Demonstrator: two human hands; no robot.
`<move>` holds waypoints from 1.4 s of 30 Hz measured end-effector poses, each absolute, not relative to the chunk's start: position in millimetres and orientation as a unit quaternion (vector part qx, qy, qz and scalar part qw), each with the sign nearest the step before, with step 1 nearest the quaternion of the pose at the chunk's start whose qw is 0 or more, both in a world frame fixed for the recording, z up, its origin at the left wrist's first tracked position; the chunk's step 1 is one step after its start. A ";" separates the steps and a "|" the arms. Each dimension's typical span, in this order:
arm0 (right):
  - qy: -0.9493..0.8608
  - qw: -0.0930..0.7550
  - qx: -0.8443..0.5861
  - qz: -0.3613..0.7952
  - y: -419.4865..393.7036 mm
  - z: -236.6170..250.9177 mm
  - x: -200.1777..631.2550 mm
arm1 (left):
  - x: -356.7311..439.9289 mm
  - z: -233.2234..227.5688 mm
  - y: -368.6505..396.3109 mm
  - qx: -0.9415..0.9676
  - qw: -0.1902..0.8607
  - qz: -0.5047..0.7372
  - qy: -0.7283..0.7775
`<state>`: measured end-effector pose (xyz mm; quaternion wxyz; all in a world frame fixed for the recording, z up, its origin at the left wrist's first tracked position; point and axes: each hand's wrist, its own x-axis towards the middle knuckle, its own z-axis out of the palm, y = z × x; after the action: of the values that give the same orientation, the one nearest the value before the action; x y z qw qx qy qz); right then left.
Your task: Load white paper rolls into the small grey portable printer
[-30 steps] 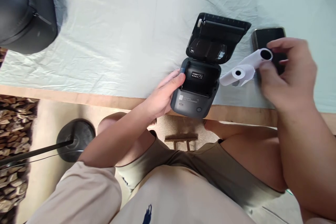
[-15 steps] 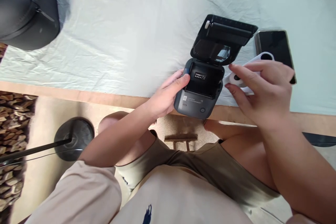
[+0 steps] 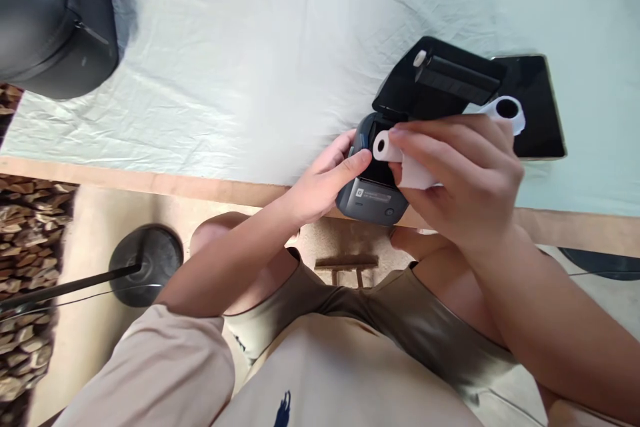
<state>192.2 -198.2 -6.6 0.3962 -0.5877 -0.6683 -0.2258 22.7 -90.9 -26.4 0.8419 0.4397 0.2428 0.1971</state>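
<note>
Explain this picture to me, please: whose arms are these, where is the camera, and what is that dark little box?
The camera sits on a person's head and looks down, so you see their own arms and lap. The left hand steadies a small dark printer with its lid flipped open, at the edge of a cloth-covered table. The right hand holds a white paper roll over the printer's open bay. A second roll and a dark phone lie behind. A black bag sits far left.
</note>
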 end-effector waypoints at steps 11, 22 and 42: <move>-0.688 0.340 -0.626 -0.135 -204.3 6.6 189.4 | 21.2 -22.9 -92.7 0.429 0.840 0.212 0.257; -0.614 0.480 -0.610 -0.142 -217.5 0.3 195.6 | 12.6 -21.1 -90.2 0.539 0.785 0.158 0.261; -0.573 0.499 -0.600 0.250 -221.2 -36.4 190.8 | 7.7 -30.5 -87.4 0.515 0.802 0.173 0.247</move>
<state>190.8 -221.2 -36.4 0.4994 -0.5999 -0.5727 0.2505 7.7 -87.4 -30.5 0.8024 0.5148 0.2475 0.1728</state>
